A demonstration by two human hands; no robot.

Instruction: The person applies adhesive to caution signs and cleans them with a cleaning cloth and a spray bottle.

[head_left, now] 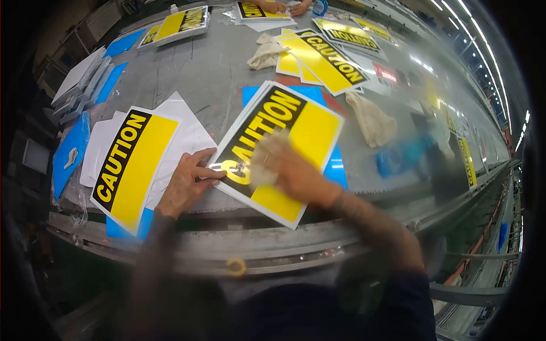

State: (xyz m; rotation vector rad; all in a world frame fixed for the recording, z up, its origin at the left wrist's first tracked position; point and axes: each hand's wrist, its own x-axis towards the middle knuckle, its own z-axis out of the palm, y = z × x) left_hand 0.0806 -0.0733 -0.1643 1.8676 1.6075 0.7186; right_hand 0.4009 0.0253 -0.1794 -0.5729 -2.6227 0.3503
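In front of me a yellow and black caution sign lies tilted on top of a stack of similar sheets, with a blue sheet beneath. My left hand grips the left edge of this sign, its fingertips on the lower left corner. My right hand presses a pale cloth against the sign's face, over the lettering; hand and cloth are blurred by motion. Left of my left hand, another caution sign rests on white sheets.
More caution signs lie overlapped at the back, beside a crumpled cloth. A second cloth and a blurred blue object are on the right. Another person's hands are at the far end. A metal rail borders the table's front.
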